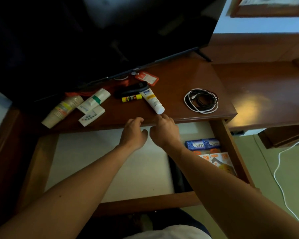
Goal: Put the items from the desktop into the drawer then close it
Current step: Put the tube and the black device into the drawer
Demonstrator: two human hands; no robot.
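Both hands reach forward over the open drawer (100, 163) toward the front edge of the desk (188, 83). The left hand (134, 132) has its fingers loosely curled and apart, gripping nothing, its fingertips at the desk's lip. The right hand (165, 131) is likewise empty and loosely spread, its fingertips just short of the cap of a white cream tube (152, 100), which lies slanted with the cap nearest the edge.

Items on the desktop, moving away from the hands: a yellow glue stick (131, 98) beside the tube's far end; a dark remote (131, 90) behind it; a red card holder (147, 77) near the base of the television (93, 31). To the left lie a white remote with buttons (91, 115), a white and green tube (93, 100) and a toppled stack of paper cups (62, 111). Well to the right, a coiled black and white cable (201, 100) sits alone near the desk's corner.

The drawer is pulled fully out, its pale floor mostly bare; blue packets (203, 143) and orange boxes (217, 161) crowd its right side against the wall.
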